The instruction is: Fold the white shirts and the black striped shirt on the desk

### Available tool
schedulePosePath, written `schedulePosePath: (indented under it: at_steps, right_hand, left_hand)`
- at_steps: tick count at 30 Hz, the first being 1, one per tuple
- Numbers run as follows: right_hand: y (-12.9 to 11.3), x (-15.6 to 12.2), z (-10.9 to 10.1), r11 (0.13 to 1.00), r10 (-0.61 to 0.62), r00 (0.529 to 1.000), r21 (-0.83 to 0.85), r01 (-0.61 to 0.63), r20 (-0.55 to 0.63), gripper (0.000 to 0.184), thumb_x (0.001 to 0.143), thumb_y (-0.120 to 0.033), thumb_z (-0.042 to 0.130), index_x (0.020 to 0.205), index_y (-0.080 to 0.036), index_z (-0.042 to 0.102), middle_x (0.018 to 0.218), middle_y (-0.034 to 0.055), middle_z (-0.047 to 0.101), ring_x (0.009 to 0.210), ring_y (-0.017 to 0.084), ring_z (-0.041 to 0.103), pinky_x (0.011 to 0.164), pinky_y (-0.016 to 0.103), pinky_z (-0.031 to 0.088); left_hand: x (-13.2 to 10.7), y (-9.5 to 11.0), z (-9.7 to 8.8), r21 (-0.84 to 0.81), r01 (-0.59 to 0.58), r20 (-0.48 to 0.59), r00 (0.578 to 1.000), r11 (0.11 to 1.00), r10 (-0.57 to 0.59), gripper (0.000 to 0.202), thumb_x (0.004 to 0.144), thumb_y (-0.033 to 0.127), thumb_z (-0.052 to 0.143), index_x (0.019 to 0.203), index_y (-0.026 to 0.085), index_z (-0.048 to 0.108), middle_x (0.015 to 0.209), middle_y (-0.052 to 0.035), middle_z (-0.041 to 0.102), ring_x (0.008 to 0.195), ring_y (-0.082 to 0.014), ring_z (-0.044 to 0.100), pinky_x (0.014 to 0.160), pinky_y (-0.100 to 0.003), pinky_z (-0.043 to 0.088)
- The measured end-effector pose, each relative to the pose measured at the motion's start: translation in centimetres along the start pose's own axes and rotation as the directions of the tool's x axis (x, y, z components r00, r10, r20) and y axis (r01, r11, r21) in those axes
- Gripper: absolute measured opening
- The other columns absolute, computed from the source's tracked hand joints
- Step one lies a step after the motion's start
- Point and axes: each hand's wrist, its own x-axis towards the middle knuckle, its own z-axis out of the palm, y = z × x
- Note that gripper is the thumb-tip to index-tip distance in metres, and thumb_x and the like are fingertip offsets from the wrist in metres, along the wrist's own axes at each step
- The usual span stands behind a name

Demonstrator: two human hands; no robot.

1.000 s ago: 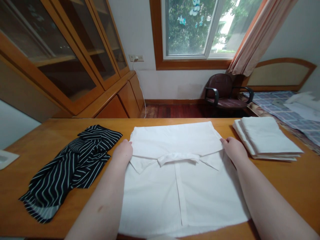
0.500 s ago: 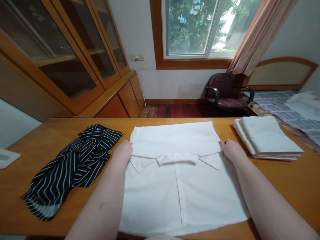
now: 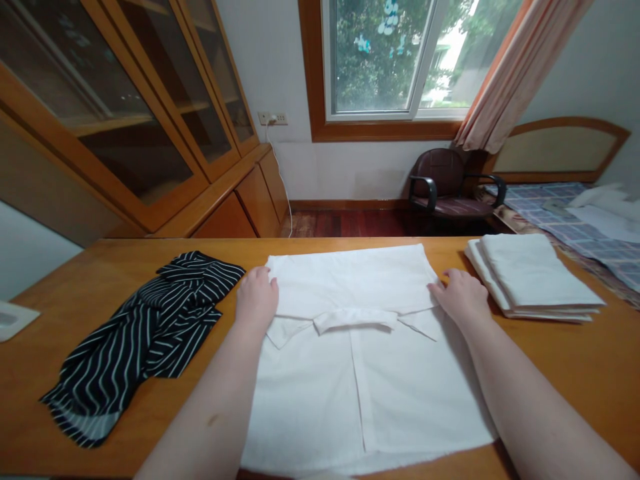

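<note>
A white collared shirt [image 3: 310,387] lies flat in front of me, its collar and front placket facing up. The far part is folded over as a straight band [image 3: 350,280] just beyond the collar. My left hand [image 3: 257,297] rests at the left end of this band, fingers parted and thumb on the cloth. At the opposite end, my right hand [image 3: 463,293] touches the right edge with its thumb side, its fingers spread loosely. Neither hand grips the fabric.
A crumpled black-and-white striped garment [image 3: 150,327] lies on the left of the wooden table [image 3: 550,373]. Folded white cloths [image 3: 540,273] are stacked at the right. Beyond stand a glass-doored cabinet [image 3: 200,180], an armchair [image 3: 445,180] and a bed [image 3: 565,207].
Both hands have loosened their pinch on the band's side edges. The left hand has shifted inward onto the cloth, and the right hand's fingers have opened. The shirt has hardly moved.
</note>
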Motion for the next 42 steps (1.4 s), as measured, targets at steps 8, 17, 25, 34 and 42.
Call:
schedulePosePath:
  at_steps: [8,17,25,34,42]
  right_hand:
    - [-2.9,-1.4,2.9,0.895,-0.445,0.875,0.055,0.444,0.19,0.071,0.087,-0.06,0.036,0.144,-0.019,0.031,0.152,0.0131,0.022,0.14,0.029,0.019,0.111,0.047,0.018]
    - [-2.9,-1.6,2.4,0.927,-0.373,0.898,0.065,0.369,0.235,0.077,0.085,-0.062,0.037,0.144,-0.014,0.03,0.152,0.0162,0.021,0.14,0.029,0.017,0.111,0.048,0.017]
    - [-10.5,0.5,0.0,0.783,-0.604,0.793,0.243,0.572,0.081,0.083,0.08,-0.06,0.051,0.145,-0.014,0.027,0.153,0.0152,0.015,0.141,0.025,0.01,0.112,0.047,0.013]
    - [-15.2,2.5,3.7,0.791,-0.607,0.786,0.175,0.586,0.117,0.061,0.093,-0.05,0.026,0.145,-0.019,0.027,0.152,0.0081,0.023,0.14,0.023,0.019,0.112,0.046,0.012]
    - [-8.5,5.3,4.0,0.947,-0.32,0.928,0.071,0.313,0.19,0.077,0.088,-0.064,0.022,0.147,-0.015,0.022,0.153,0.0109,0.019,0.14,0.026,0.015,0.112,0.042,0.012]
  left_hand:
    - [-1.5,3.4,3.3,-0.092,-0.354,0.305,0.88,0.931,0.364,0.06,0.088,0.049,0.042,0.142,0.025,0.034,0.153,-0.0079,0.021,0.141,-0.0295,0.014,0.112,-0.048,0.014]
    - [-0.7,2.0,3.8,0.057,-0.067,0.32,0.946,0.996,0.045,0.071,0.087,0.056,0.033,0.144,0.014,0.03,0.152,-0.017,0.02,0.139,-0.0362,0.013,0.111,-0.05,0.017]
    - [2.9,7.9,3.3,-0.03,-0.189,0.188,0.963,0.982,0.191,0.06,0.09,0.043,0.035,0.143,0.017,0.032,0.153,-0.0131,0.019,0.14,-0.0326,0.013,0.111,-0.051,0.016]
    - [2.9,10.8,7.2,-0.131,-0.411,0.202,0.88,0.902,0.43,0.055,0.092,0.046,0.027,0.143,0.026,0.031,0.15,-0.0053,0.031,0.138,-0.0239,0.025,0.111,-0.05,0.016]
    - [5.1,5.2,7.2,-0.044,-0.176,0.247,0.952,0.983,0.182,0.067,0.089,0.057,0.024,0.146,0.021,0.028,0.152,-0.0097,0.023,0.14,-0.0278,0.018,0.111,-0.047,0.016]
